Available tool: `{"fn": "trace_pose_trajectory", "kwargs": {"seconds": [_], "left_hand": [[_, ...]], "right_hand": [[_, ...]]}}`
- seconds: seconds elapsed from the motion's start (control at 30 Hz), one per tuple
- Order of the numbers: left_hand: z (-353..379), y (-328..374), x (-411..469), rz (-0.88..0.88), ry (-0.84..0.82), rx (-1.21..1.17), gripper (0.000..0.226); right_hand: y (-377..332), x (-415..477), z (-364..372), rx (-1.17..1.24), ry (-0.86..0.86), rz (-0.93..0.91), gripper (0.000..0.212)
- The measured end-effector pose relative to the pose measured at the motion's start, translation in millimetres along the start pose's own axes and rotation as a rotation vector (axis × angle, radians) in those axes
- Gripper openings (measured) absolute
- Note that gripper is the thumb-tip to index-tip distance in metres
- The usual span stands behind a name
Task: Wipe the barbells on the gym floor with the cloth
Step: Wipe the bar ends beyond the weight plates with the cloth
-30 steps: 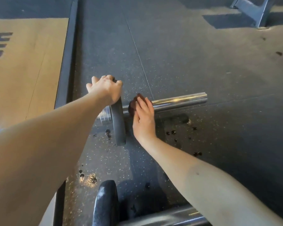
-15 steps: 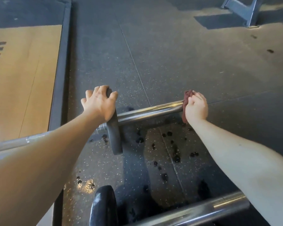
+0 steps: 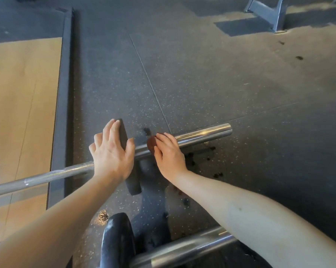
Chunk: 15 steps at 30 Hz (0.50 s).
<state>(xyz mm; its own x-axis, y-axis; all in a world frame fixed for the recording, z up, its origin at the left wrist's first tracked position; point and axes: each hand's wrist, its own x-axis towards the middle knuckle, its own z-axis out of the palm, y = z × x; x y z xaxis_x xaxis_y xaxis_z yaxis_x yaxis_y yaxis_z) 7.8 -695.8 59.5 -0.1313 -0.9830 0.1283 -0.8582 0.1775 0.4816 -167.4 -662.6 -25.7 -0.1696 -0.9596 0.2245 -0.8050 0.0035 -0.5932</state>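
A steel barbell [image 3: 204, 133] lies across the dark rubber floor, its shiny sleeve pointing right. A thin dark plate [image 3: 131, 182] stands on the sleeve's inner end. My left hand [image 3: 112, 151] rests over the top of that plate, fingers spread on it. My right hand [image 3: 169, 152] presses a dark reddish-brown cloth [image 3: 151, 144] around the sleeve, close to the plate; most of the cloth is hidden under the fingers. A second barbell [image 3: 182, 248] with a black plate [image 3: 117, 242] lies nearer to me at the bottom.
A wooden lifting platform [image 3: 22, 105] with a dark rubber border [image 3: 63, 89] fills the left side. Dark wet spots [image 3: 217, 174] dot the floor under the sleeve. A grey metal equipment frame [image 3: 267, 12] stands at the far right.
My right hand slid the cloth left along the sleeve, from its outer end back to near the plate. The left hand stayed on the plate. The view tilted slightly.
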Motion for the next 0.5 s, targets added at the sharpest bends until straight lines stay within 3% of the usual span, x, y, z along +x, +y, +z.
{"fn": "trace_pose_trajectory", "kwargs": {"seconds": [0.17, 0.33, 0.43, 0.5], "left_hand": [[-8.1, -3.6, -33.4, 0.063, -0.047, 0.065, 0.064], [-23.8, 8.1, -20.8, 0.068, 0.0, 0.252, 0.054], [-15.6, 17.0, -17.8, 0.079, 0.051, 0.23, 0.052], [-10.7, 15.6, -12.3, 0.095, 0.086, 0.203, 0.049]], "right_hand": [[-12.0, -26.0, -4.1, -0.009, -0.01, 0.011, 0.044], [-38.1, -35.3, -2.2, -0.081, -0.207, -0.058, 0.054], [-13.9, -32.6, -16.3, -0.11, -0.237, -0.131, 0.05], [19.9, -30.4, -39.9, -0.096, -0.178, -0.076, 0.045]]}}
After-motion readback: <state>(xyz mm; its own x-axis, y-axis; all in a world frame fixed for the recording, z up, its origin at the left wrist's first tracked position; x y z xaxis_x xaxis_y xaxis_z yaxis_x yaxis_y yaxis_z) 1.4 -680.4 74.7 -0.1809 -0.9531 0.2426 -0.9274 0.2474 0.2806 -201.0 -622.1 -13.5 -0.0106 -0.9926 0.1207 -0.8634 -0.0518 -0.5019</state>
